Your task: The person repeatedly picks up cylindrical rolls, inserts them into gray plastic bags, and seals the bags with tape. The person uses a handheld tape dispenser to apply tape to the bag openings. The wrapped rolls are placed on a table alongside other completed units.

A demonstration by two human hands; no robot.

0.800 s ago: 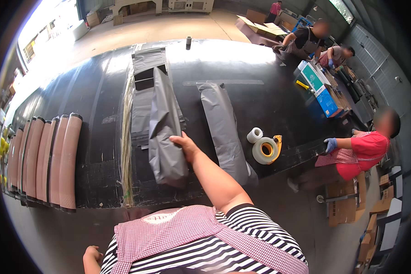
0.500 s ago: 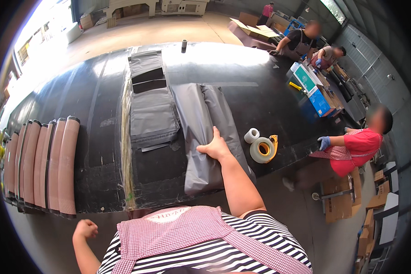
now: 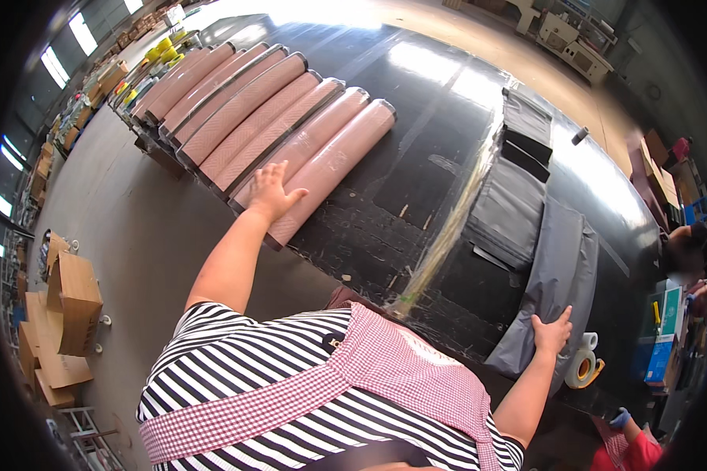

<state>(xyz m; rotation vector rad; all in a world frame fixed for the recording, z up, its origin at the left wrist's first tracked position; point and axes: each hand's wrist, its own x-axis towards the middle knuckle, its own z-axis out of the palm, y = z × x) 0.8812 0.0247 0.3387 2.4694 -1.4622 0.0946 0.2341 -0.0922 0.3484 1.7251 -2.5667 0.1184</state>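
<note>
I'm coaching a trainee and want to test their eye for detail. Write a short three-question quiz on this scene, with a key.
1. Which is over the pink rolls?
A) Left hand
B) Right hand
C) Neither hand

2. True or false: the large tape roll lies between the two hands.

3. Fill in the colour: the right hand is at the ____ plastic bundle.

Key:
1. A
2. False; it lies to the right of both hands.
3. Grey

Black tabletop (image 3: 369,224) opens midway; pink rolls (image 3: 269,125) block left, grey bags (image 3: 556,251) right.
</note>
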